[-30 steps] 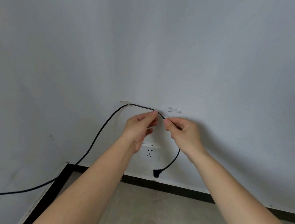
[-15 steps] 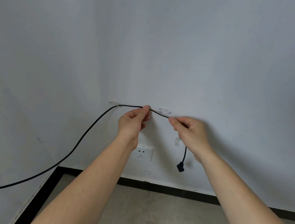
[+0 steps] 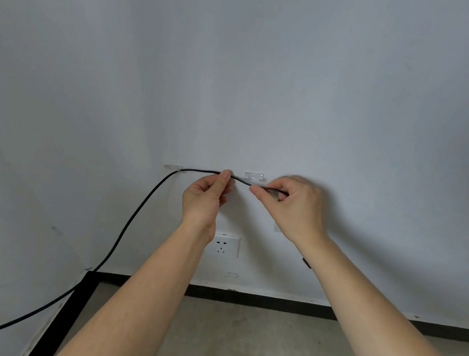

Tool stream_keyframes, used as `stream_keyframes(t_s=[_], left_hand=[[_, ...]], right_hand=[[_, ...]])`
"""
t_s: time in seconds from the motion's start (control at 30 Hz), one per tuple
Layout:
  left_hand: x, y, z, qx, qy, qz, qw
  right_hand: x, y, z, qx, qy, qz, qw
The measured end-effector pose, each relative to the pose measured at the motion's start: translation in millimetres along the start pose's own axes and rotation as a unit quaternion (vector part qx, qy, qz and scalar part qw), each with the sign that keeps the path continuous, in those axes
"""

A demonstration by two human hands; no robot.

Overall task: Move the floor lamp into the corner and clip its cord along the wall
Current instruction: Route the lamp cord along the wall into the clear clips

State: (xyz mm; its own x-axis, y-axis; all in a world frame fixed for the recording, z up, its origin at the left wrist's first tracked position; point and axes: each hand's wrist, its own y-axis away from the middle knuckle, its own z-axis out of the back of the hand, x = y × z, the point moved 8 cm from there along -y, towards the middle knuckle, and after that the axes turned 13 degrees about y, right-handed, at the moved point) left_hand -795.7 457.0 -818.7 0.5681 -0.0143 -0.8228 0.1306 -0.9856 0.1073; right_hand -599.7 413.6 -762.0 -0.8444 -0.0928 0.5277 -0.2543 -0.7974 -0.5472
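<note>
- One black cord [image 3: 128,223], centre of frame: it enters at the lower left edge, climbs diagonally up the wall [image 3: 263,81], and turns level at mid-height, where both hands grip it.
- Two clear clips on the wall at mid-height. The left clip [image 3: 173,167] has the cord running through or against it; which of the two cannot be told. The right clip [image 3: 253,176] sits just above the sagging stretch of cord between the hands, with the cord apart from it.
- Left hand [image 3: 206,201], centre of frame: thumb and forefinger pinched closed on the cord just right of the left clip, other fingers curled in.
- Right hand [image 3: 295,205], right of centre: fingertips pinched closed on the cord just below the right clip; the cord passes on into the palm and is hidden there.
- One small dark piece [image 3: 306,262] shows beside the right forearm; too little is seen to tell what it is.
- One white socket [image 3: 226,246] on the wall, below the hands, partly covered by the left wrist.
- One small clear fitting [image 3: 276,226] on the wall beside the right wrist, mostly hidden.
- One black skirting [image 3: 260,299] along the wall's foot, turning the corner at lower left.
- One grey floor [image 3: 242,344], bottom of frame, between the forearms.
</note>
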Motion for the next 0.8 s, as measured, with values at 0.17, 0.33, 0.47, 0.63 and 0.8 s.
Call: stream_keyframes(t_s=[0.17,0.33,0.47,0.63,0.8], left_hand=[[-1.7,-1.4,1.2,-0.001,-0.019,-0.008,1.000],[-5.7,-3.3,1.5,0.004,-0.038,-0.014,0.999],[-5.4,-2.5,1.0,0.004,-0.037,-0.013,0.999],[-4.9,-3.7,0.5,0.004,-0.036,-0.008,0.999],[-5.0,-4.3,0.2,0.004,-0.034,-0.007,0.999]], right_hand=[[11.6,-3.3,9.0,-0.050,0.108,0.020,0.993],[24.8,-2.3,14.7,-0.114,0.152,0.067,0.979],[38.7,-0.9,24.6,-0.182,0.180,0.154,0.954],[22.6,-18.1,21.5,-0.099,0.090,0.093,0.987],[-2.9,-11.7,6.0,-0.025,-0.066,0.030,0.997]])
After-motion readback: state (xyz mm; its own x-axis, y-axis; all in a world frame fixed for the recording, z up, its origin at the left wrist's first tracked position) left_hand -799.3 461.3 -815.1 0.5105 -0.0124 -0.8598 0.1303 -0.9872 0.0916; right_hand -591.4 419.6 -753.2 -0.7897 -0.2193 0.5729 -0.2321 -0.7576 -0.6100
